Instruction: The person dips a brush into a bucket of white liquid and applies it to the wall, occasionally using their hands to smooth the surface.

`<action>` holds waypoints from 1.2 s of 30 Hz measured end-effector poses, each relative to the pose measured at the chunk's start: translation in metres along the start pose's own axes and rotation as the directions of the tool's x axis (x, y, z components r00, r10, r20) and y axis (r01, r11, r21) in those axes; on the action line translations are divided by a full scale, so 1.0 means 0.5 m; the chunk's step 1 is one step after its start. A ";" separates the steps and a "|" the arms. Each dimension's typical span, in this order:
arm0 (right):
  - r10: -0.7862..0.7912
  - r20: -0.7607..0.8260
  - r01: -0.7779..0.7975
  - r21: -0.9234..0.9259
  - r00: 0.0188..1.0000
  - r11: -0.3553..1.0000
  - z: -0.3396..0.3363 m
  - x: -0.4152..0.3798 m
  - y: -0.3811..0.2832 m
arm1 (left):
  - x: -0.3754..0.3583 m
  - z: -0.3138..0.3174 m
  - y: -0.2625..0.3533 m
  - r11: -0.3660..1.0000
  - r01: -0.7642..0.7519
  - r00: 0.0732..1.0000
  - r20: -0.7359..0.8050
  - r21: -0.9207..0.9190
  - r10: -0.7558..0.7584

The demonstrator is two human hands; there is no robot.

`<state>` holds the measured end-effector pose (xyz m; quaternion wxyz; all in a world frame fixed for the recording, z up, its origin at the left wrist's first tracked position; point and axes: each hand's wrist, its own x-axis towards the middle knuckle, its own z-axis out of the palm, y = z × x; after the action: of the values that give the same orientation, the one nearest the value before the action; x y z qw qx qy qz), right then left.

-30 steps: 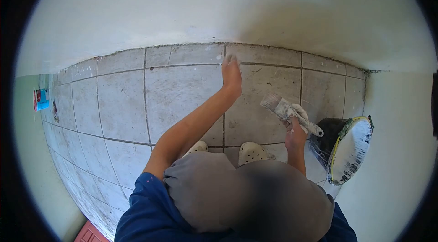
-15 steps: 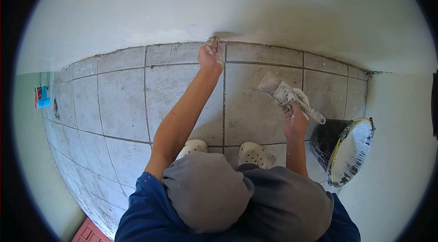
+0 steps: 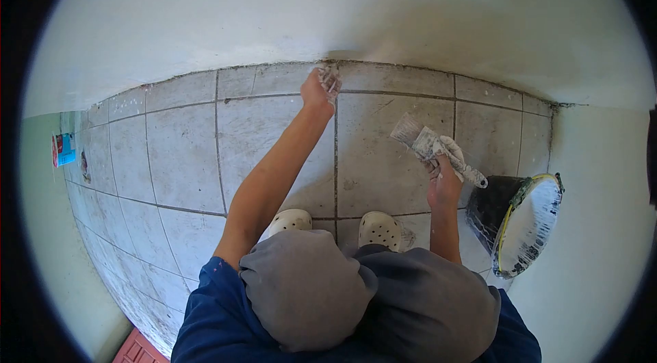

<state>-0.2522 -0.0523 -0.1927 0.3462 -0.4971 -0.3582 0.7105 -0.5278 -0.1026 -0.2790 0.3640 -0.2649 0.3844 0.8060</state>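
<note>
My left hand (image 3: 320, 89) is near the base of the white wall (image 3: 274, 14), over the floor's edge tiles. Its fingers are curled and smeared with white; whether anything is in them I cannot make out. In my right hand (image 3: 445, 186) is a paintbrush (image 3: 426, 142) caked in white paint, bristles pointing up and left. A white-smeared, crumpled piece like a rag (image 3: 449, 149) seems bunched against the brush. Right of that hand stands a dark bucket (image 3: 487, 207) with a yellow rim and white paint (image 3: 530, 226) inside.
Grey floor tiles (image 3: 274, 137) with dark joints and stains surround my cream clogs (image 3: 380, 231). A blue and red container (image 3: 63, 149) is by the left wall. Something red and panelled (image 3: 139, 349) shows at the lower left. Another wall (image 3: 595, 178) rises behind the bucket.
My left hand has drawn back slightly from the wall's base toward me. My right hand and the paintbrush have barely moved.
</note>
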 end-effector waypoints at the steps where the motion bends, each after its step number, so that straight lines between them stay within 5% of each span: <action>1: -0.002 0.008 0.002 0.005 1.000 1.000 0.001 -0.001 -0.003 | -0.007 -0.001 -0.006 0.994 -0.001 1.000 0.010 0.107 0.000; 3: -0.005 0.022 0.005 0.019 1.000 1.000 0.005 -0.002 -0.009 | -0.021 -0.008 -0.012 0.919 -0.057 0.998 0.013 0.391 0.056; 5: -0.023 0.036 0.022 0.016 0.999 1.000 0.003 -0.001 -0.011 | -0.049 -0.007 -0.010 0.700 -0.141 0.986 0.031 0.700 0.167; 8: -0.030 0.020 0.030 0.006 0.999 1.000 0.002 -0.005 -0.012 | -0.042 -0.043 0.013 0.000 -0.566 0.685 0.470 0.824 0.557; 11: -0.005 -0.011 0.005 0.013 1.000 1.000 0.005 -0.010 -0.012 | -0.054 -0.058 0.047 -0.035 -0.572 0.615 0.457 0.820 0.643; 14: 0.039 -0.008 -0.039 0.059 0.999 0.998 0.014 -0.016 -0.006 | -0.086 -0.061 0.057 0.054 -0.449 0.806 0.378 0.892 0.456; 17: 0.069 0.030 -0.072 0.126 0.997 0.989 0.026 -0.013 0.006 | -0.116 -0.084 0.037 -0.081 -0.664 0.640 0.621 0.743 0.454; 18: 0.077 0.050 -0.084 0.147 0.996 0.986 0.034 -0.010 0.011 | -0.125 -0.096 0.042 -0.143 -0.602 0.702 0.606 0.785 0.375; 21: 0.138 0.042 -0.143 0.198 0.990 0.970 0.085 -0.016 0.020 | -0.198 -0.106 0.071 -0.048 -0.438 0.888 0.441 0.898 0.129; 25: 0.170 0.140 -0.199 0.232 0.975 0.952 0.163 -0.024 0.074 | -0.265 -0.169 0.086 0.159 -0.463 0.882 0.472 0.872 -0.017; 29: 0.225 0.320 -0.304 0.224 0.920 0.926 0.247 -0.058 0.118 | -0.300 -0.161 0.075 0.576 -0.156 0.894 0.362 0.802 -0.262; 33: 0.189 0.382 -0.217 0.032 0.905 0.976 0.311 -0.103 0.153 | -0.287 -0.130 0.093 0.840 0.068 0.931 0.269 0.538 -0.247; 36: 0.189 0.516 -0.173 -0.080 0.835 0.982 0.333 -0.128 0.158 | -0.276 -0.133 0.121 0.911 0.024 0.968 0.217 0.412 -0.124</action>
<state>-0.4048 -0.1738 -0.1895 0.1598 -0.3228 -0.4006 0.8425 -0.4837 -0.2361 -0.1932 0.4850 -0.0990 0.4866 0.7198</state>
